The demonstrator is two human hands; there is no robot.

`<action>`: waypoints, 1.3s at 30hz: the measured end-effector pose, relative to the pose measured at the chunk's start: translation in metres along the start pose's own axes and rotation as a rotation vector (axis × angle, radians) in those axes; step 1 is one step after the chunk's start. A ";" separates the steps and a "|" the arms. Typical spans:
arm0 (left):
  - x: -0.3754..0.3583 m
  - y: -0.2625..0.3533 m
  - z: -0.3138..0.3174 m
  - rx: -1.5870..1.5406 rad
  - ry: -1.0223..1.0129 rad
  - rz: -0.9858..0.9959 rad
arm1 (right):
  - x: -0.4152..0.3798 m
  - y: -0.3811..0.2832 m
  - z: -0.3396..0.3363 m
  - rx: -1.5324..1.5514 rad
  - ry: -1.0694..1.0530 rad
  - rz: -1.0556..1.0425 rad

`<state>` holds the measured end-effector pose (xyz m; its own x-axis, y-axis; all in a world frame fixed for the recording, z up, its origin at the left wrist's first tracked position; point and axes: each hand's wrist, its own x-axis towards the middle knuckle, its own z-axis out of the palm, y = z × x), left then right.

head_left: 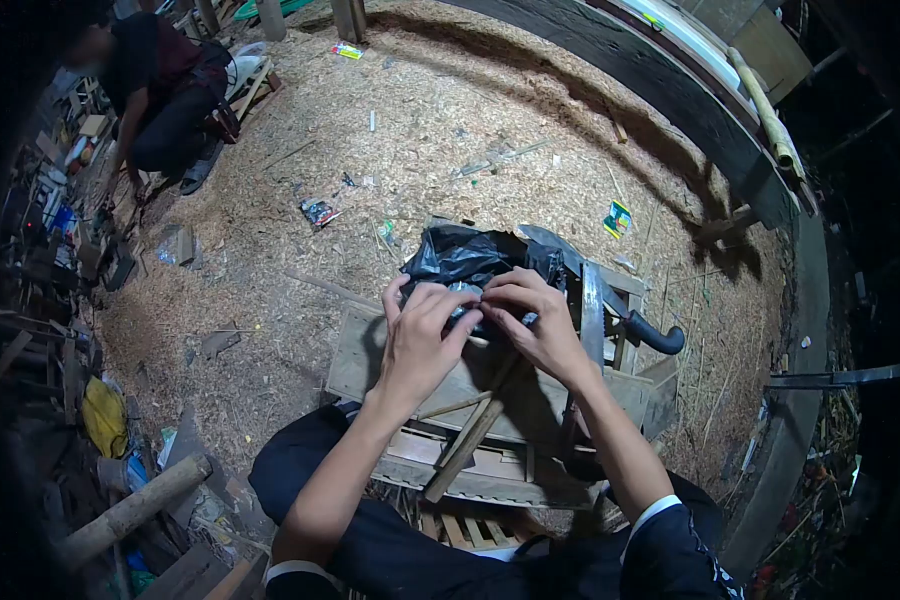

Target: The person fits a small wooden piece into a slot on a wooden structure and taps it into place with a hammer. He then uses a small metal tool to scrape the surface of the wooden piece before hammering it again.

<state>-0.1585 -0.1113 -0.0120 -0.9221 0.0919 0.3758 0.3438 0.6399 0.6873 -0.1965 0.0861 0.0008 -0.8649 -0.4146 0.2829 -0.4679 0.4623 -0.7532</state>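
Observation:
Over a low wooden bench (365, 365), my left hand (420, 335) and my right hand (535, 320) meet with their fingertips almost touching. Both are closed in a pinch. Whatever sits between the fingers is too small and too covered to name. Just behind and under them lies a crumpled black plastic bag (460, 250), with something pale and shiny partly showing below my left fingers. To the right of my right hand, a flat metal blade (592, 310) lies across the bench. Near it juts a dark curved handle (658, 335).
Wooden strips (470, 450) lie on the bench before me. Wood shavings (450, 110) and scattered wrappers cover the ground. At the upper left a person (170, 90) crouches beside piled scraps. A thick beam (670, 120) runs along the right, and a round log (135, 510) lies lower left.

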 end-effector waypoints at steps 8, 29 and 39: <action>0.004 0.009 0.014 -0.349 0.008 0.016 | -0.031 -0.023 -0.009 0.167 0.221 0.158; -0.004 0.021 0.037 -0.265 -0.035 0.010 | -0.100 0.001 -0.012 -0.609 0.081 0.407; -0.014 0.031 0.039 -0.351 -0.212 -0.019 | -0.140 -0.041 -0.064 0.392 0.389 0.621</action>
<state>-0.1418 -0.0634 -0.0205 -0.9324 0.2611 0.2499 0.3322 0.3469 0.8771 -0.0682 0.1753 0.0296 -0.9795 0.1603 -0.1218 0.1505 0.1810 -0.9719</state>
